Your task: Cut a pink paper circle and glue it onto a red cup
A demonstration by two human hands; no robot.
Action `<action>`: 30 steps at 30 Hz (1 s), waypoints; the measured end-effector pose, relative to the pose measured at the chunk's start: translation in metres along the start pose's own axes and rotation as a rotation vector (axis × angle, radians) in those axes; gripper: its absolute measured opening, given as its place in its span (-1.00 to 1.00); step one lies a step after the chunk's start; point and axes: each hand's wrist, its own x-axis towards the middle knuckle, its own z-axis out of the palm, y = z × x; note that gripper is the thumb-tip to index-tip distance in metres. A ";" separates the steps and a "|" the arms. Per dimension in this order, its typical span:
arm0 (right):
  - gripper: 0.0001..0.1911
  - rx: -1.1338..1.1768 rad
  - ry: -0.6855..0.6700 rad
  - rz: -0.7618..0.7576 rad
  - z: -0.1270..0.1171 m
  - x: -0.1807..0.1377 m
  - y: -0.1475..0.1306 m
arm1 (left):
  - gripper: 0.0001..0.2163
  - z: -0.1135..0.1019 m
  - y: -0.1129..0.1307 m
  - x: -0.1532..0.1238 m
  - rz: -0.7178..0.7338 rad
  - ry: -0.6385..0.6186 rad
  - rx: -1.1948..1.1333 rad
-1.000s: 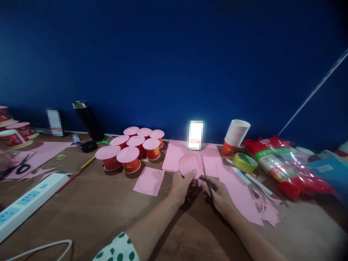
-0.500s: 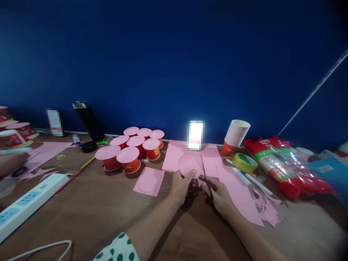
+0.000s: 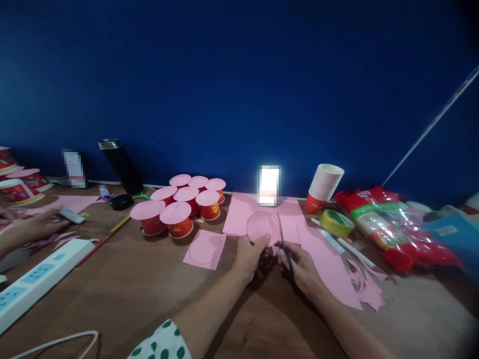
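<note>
My left hand (image 3: 250,257) pinches a pink paper circle (image 3: 262,229) at its lower edge, thumb on top. A drawn line runs round the circle's rim. In my right hand (image 3: 298,267) is a pair of dark scissors (image 3: 286,252), fingers wrapped about the handles. The blades point away from me, along the right edge of the circle. Left of my hands lies a pink paper square (image 3: 204,249) with a circle drawn on it. Behind the circle are pink sheets (image 3: 235,214). More pink paper (image 3: 329,271) and scraps lie beside my right hand.
Several red paper cups topped with pink discs (image 3: 175,213) stand left of centre. A cup stack (image 3: 325,187), green tape (image 3: 337,223) and a bag of cups (image 3: 392,224) are at right. At left are a power strip (image 3: 41,279), a black bottle (image 3: 121,167) and a co-worker's hand (image 3: 41,224).
The co-worker's hands at left have moved further into view, one with a light-coloured object. My own hands, the circle and the scissors are almost where they were.
</note>
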 end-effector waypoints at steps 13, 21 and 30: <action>-0.51 -0.023 -0.002 -0.003 0.000 -0.001 -0.001 | -0.66 0.000 -0.001 0.001 -0.004 -0.007 -0.026; -0.51 -0.020 -0.001 -0.008 0.000 -0.001 -0.002 | -0.65 0.000 -0.001 0.000 0.010 0.003 -0.028; -0.48 -0.051 0.016 0.019 0.000 0.000 -0.001 | -0.68 -0.001 -0.004 0.004 0.014 0.037 -0.037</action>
